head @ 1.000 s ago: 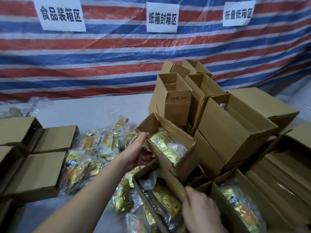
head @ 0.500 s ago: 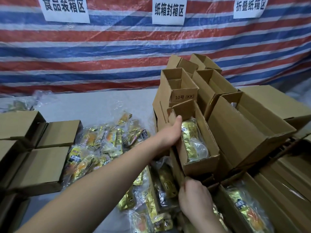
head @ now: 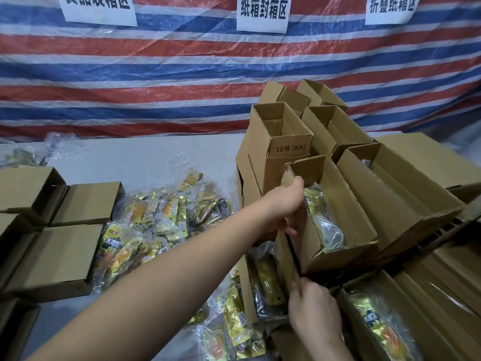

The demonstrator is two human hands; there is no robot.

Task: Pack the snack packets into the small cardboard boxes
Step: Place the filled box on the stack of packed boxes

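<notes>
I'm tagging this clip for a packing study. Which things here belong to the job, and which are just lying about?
Job:
- left hand gripping the filled box
- right hand on a lower box flap
- loose snack packets
- empty open boxes

Lying about:
- paper signs
- striped tarp

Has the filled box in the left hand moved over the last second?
Yes. The left hand has carried the filled box up and away, from low in front of the box stack to beside the box marked 10号 (KK).
</notes>
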